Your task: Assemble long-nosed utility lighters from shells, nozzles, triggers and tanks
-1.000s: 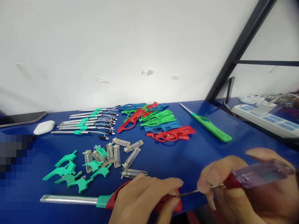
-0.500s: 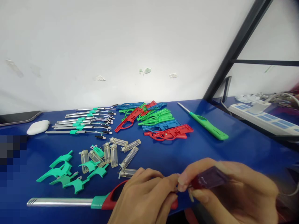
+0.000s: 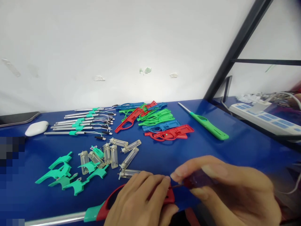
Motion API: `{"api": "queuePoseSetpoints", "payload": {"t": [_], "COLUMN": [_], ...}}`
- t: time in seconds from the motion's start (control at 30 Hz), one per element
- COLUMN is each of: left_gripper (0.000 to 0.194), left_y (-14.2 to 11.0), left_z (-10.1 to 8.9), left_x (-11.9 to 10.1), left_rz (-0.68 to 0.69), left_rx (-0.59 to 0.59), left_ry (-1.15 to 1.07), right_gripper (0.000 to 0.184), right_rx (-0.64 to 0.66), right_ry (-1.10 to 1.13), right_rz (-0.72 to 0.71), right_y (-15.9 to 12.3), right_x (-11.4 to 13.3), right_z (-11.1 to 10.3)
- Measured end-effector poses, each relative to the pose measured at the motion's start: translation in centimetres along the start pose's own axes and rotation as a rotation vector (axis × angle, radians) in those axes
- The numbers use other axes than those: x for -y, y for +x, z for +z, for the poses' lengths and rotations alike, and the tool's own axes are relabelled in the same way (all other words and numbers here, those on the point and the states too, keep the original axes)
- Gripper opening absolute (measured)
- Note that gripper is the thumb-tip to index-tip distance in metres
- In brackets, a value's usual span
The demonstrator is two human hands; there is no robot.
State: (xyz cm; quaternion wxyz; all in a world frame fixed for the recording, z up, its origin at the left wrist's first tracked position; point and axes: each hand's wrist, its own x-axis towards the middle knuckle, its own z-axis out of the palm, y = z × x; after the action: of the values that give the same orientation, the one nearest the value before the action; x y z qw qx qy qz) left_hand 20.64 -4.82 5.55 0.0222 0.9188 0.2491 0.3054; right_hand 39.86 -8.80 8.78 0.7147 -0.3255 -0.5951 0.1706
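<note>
Head view. At six to seven o'clock, near the lower edge, a red long-barrelled lighter [image 3: 101, 213], lying along the blue tabletop [image 3: 145, 157] beneath the left hand [image 3: 141, 201]. Left hand curled close over the red handle, fingers side by side. At four to five o'clock, right hand [image 3: 244, 185] pinched around a screwdriver [image 3: 199, 179] with a dark, translucent purple-red handle; thin shaft angled toward the lighter's butt end, tip too hidden to tell of any contact.

Probably light and stiff, with a hollow plastic body, a little slick and liable to roll or pivot under sideways force. Best held by the broad red handle, flat against the tabletop, rather than by the smooth metal barrel [image 3: 58, 219]. Likely crackable along thin edges under hard pressure.

Glossy red plastic, slotted near the butt; matte teal collar [image 3: 92, 214]; shiny, round barrel toward seven o'clock. At eight o'clock, curved teal plastic pieces [image 3: 63, 169]. At seven to eight, clear, boxy fuel tanks [image 3: 114, 156]. At nine, slim metal tubes with wires [image 3: 77, 128]. Just below centre, ribbed handle shells [image 3: 157, 117] in red, green and blue. Past three, a smooth green lighter [image 3: 209, 127].
</note>
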Motion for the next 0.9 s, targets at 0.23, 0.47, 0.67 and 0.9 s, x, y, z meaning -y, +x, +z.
{"api": "queuePoseSetpoints", "payload": {"t": [0.23, 0.47, 0.67, 0.9], "left_gripper": [0.036, 0.032, 0.031, 0.030], "left_y": [0.5, 0.4, 0.0, -0.1], "left_z": [-0.4, 0.3, 0.4, 0.2], "left_x": [0.0, 0.1, 0.0, -0.1], "left_rz": [0.036, 0.031, 0.035, -0.002], "left_rx": [-0.061, -0.050, -0.089, -0.022], "left_ry": [0.001, 0.011, -0.006, -0.016], "right_gripper": [0.047, 0.045, 0.032, 0.017], "right_rx": [0.130, 0.033, 0.170, 0.033], "right_ry": [0.004, -0.006, -0.106, -0.162], "right_rz": [-0.008, -0.024, 0.011, -0.054], "right_y": [0.9, 1.5, 1.0, 1.4], "right_x": [-0.1, 0.2, -0.1, 0.3], "right_z": [-0.4, 0.1, -0.9, -0.7]}}
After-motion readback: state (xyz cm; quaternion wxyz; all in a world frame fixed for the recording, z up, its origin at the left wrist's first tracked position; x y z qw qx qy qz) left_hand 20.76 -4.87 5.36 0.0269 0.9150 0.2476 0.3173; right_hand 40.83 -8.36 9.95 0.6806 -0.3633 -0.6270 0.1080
